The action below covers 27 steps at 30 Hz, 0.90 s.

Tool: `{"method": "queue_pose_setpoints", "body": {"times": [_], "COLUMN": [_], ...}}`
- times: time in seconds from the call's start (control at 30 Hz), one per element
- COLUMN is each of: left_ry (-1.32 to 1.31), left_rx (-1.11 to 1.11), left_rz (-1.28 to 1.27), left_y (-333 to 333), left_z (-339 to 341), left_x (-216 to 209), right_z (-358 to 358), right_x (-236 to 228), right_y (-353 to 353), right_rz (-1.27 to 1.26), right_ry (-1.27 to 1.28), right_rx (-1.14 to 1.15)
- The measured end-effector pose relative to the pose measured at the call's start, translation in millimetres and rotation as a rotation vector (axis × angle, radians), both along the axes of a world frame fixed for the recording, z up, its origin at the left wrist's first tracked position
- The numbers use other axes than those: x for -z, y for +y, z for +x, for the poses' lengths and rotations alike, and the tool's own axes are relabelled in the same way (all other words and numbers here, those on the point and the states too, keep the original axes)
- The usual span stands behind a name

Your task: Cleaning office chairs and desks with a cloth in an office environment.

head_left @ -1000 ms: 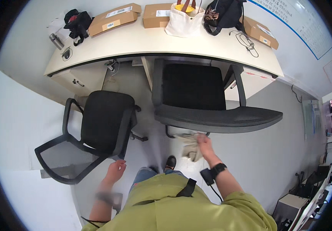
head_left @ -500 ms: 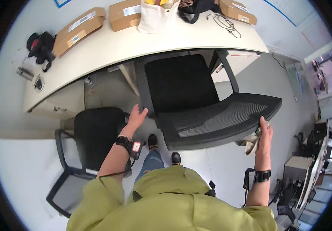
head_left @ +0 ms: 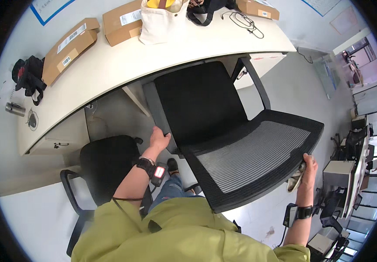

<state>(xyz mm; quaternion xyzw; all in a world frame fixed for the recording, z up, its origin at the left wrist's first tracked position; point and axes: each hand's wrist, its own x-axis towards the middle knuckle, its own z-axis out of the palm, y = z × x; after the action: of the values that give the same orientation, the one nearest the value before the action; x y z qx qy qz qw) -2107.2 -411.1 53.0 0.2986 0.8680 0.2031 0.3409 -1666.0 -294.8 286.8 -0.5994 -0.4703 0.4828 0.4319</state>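
Note:
A black office chair (head_left: pixel 199 109) faces the desk, its mesh backrest (head_left: pixel 254 155) tilted toward me. At the backrest's right edge, my right hand (head_left: pixel 309 169) is closed on a pale cloth (head_left: pixel 295 180) that hangs below the fingers. My left hand (head_left: pixel 159 139) is at the lower end of the chair's left armrest (head_left: pixel 154 105), with its thumb and bent fingers around it; part of the fingers is hidden. A band with a small device sits on each wrist.
A second black chair (head_left: pixel 110 168) stands close on my left. The long cream desk (head_left: pixel 188 50) ahead carries cardboard boxes (head_left: pixel 69 49), a canvas bag (head_left: pixel 162 24), a coiled cable (head_left: pixel 245 24), a dark bag (head_left: pixel 30 76) and a metal flask (head_left: pixel 15 109).
The chair's backrest has swung nearer to me and shows more of its mesh. My right hand has moved slightly right and nearer with the cloth. The left hand's spread fingers have bent in.

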Motion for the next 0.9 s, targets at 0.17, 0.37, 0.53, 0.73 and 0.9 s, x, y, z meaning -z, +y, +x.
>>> {"method": "queue_pose_setpoints", "body": {"times": [0.17, 0.37, 0.53, 0.73, 0.9], "left_ry": [-0.013, -0.162, -0.257, -0.684, -0.762], "left_rx": [0.066, 0.108, 0.294, 0.415, 0.537], "left_rz": [0.033, -0.073, -0.162, -0.114, -0.257], "left_y": [-14.8, -27.5, -36.5, -46.0, -34.7], "left_z": [20.7, 77.6, 112.3, 166.5, 202.4], "left_x": [14.3, 0.8, 14.6, 26.2, -11.2], "right_z": [28.2, 85.1, 133.8, 222.0, 298.0], "right_x": [0.1, -4.3, -9.0, -7.7, -6.6], "right_y": [4.5, -4.3, -23.6, -45.6, -63.5], "right_rz": [0.023, 0.011, 0.002, -0.031, -0.032], "right_ry": [-0.065, -0.075, -0.152, -0.174, -0.442], "right_rx": [0.007, 0.016, 0.064, 0.099, 0.145]}}
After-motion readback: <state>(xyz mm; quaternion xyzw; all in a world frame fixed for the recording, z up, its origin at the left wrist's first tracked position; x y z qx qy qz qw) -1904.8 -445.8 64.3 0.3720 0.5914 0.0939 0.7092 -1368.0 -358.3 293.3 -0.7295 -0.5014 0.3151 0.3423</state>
